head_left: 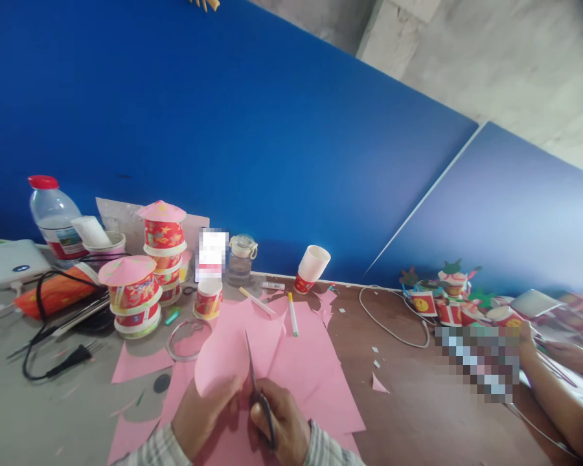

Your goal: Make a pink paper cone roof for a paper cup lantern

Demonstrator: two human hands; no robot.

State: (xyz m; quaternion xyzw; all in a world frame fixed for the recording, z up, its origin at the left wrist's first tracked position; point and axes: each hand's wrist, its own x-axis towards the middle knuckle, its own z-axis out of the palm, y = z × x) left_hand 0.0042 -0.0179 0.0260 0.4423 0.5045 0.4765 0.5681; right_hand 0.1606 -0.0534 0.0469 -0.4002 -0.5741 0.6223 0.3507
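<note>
My left hand (201,414) is closed on a piece of pink paper (222,355) whose left edge is rounded and curls up. In my right hand (287,417) is a pair of dark-handled scissors (268,414), the blades pointing away from me at the paper's right edge. How far the blades are apart I cannot tell. Beneath both hands lie larger pink sheets (315,382). A yellow-capped marker (293,317) rests on them, with a roll of clear tape (169,349) at their left edge.
Stacked red paper cups with pink cone tops (136,291) stand at left, near a black plug (75,359) and a plastic bottle (53,213). A phone (212,255) leans behind a red cup (208,301). Another person's arm (554,388) reaches in at right.
</note>
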